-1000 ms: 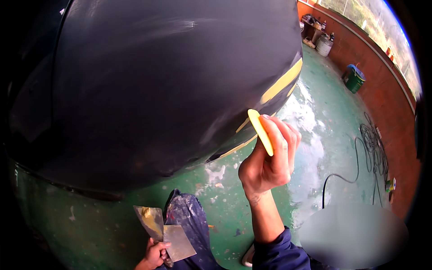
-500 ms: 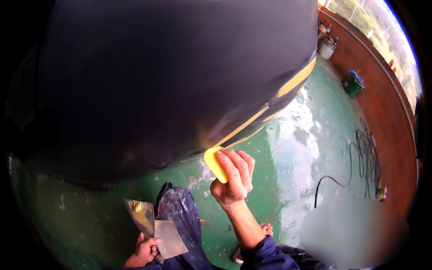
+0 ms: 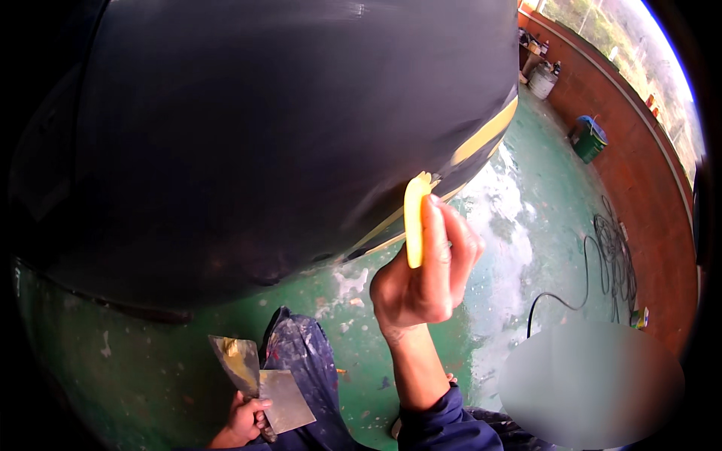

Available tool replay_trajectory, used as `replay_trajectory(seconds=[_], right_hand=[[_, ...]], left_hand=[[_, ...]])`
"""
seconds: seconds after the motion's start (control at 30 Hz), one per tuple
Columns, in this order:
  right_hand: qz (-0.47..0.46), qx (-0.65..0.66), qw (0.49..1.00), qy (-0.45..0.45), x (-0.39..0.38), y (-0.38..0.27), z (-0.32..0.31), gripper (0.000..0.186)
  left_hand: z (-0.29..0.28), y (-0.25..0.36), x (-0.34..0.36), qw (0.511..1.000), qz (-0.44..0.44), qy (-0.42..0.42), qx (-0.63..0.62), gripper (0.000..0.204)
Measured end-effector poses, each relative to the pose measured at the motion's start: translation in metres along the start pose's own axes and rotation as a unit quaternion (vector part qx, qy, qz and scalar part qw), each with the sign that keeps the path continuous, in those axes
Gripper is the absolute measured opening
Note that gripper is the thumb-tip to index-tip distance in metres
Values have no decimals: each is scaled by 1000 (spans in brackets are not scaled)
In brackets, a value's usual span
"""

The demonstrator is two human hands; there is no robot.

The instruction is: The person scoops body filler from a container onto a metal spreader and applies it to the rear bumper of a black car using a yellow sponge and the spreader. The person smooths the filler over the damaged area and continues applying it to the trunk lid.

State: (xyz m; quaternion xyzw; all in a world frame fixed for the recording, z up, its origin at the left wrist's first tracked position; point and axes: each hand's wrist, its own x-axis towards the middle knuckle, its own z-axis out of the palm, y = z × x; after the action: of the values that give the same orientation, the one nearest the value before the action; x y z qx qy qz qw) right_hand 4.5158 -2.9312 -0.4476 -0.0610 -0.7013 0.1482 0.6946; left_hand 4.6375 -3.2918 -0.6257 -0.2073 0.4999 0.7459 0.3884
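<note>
My right hand (image 3: pixel 429 278) grips a yellow flexible spreader (image 3: pixel 414 225), its tip against the dark curved body panel (image 3: pixel 248 143) where yellow filler shows. Yellow strips (image 3: pixel 481 135) run along the panel's lower right edge. At the lower left, my left hand (image 3: pixel 244 421) holds two metal scrapers (image 3: pixel 289 402), one with a lump of yellow filler on its blade, beside my paint-spattered knee (image 3: pixel 297 346).
The green floor (image 3: pixel 158 364) has white patches. A coiled black hose (image 3: pixel 613 255) and a green bucket (image 3: pixel 590 143) lie along the red low wall (image 3: pixel 650 195). Containers and a grey canister (image 3: pixel 543 81) stand at the back right.
Half a second ago the spreader was lower and further left; it has moved up and right along the panel. My left hand stays near the knee with the scrapers.
</note>
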Motion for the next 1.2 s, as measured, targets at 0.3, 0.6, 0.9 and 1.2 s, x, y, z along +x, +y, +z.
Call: replay_trajectory(seconds=[0.3,0.6,0.9,1.2], right_hand=[[2,29,999,-19,8,10,-16,41],[-24,45,996,-78,-16,1,-18,34],[87,136,979,-125,-71,6,-24,24],[284,174,941,58,0,88,-7,27]], left_hand=[[56,41,-46,992,-66,86,65,32],[57,35,-45,990,-79,104,60,32],[55,42,-38,990,-79,99,65,28],[73,48,-52,983,-67,168,44,21]])
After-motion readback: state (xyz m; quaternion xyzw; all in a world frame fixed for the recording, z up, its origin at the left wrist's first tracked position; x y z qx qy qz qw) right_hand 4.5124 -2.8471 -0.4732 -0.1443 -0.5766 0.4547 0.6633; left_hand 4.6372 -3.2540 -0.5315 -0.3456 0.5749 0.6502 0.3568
